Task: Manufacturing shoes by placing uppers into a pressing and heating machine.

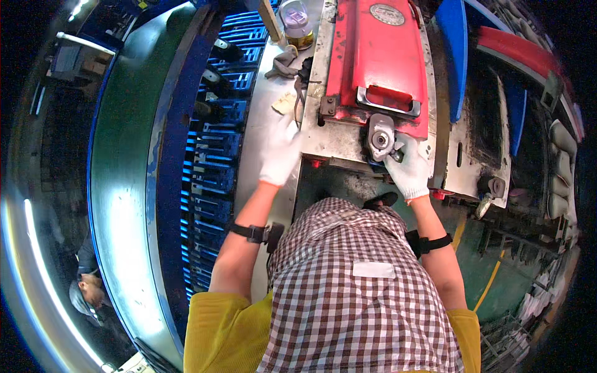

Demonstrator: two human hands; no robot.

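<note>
My left hand [281,154], in a white glove, reaches over the metal bench, its fingers drawn together at the lower end of a slim dark tool [299,102]; the exact grip is hard to see. Beside the fingertips lies a pale cream scrap [284,104]. At the front of a red-lidded press [385,59], my right hand [410,168], also white-gloved, closes round a small lever on a grey metal latch [380,138] with a round centre. The gloved fingers partly hide the lever. Just behind the latch is a chromed handle [388,102] on the red lid, which is down.
Past my left hand are a grey cloth [283,63] and a clear bottle [297,25] holding yellow liquid. Blue slotted racking [214,161] and a green conveyor belt [134,118] run along the left. Another press [476,143] stands at right. A person [88,291] is at far left.
</note>
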